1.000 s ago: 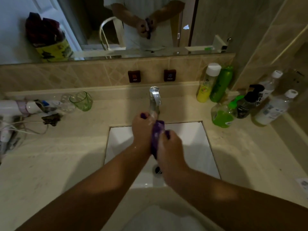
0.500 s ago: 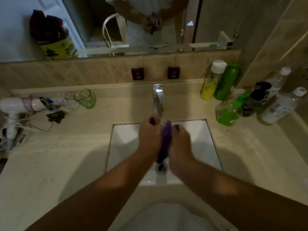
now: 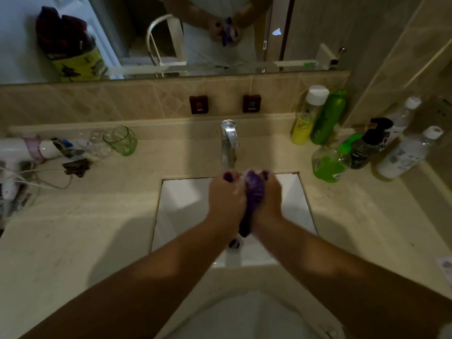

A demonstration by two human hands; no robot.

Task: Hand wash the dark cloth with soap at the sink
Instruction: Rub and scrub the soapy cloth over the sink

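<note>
A: Head view, entry one. You had the dark cloth bunched between both hands over the sink, just in front of the faucet. Your left hand was curled round its left side, your right hand curled round its right; both were gripping it, knuckles up.

B: And the handling?

A: Judged soft and limp: a tail of it hung below your palms toward the drain. Whitish suds showed by your left fingers, so I'd expect it wet and slippery, light but heavier than when dry. Not fragile.

B: Where should you have taken hold?

A: Probably as you did, one fistful on each side with the wad between, so the two halves can rub together. The hanging tail was ungripped.

B: Position relative to the hands?

A: Pressed between them, touching both, poking out above your fingertips and below your wrists. The mirror showed the same clasp, blurred.
</note>
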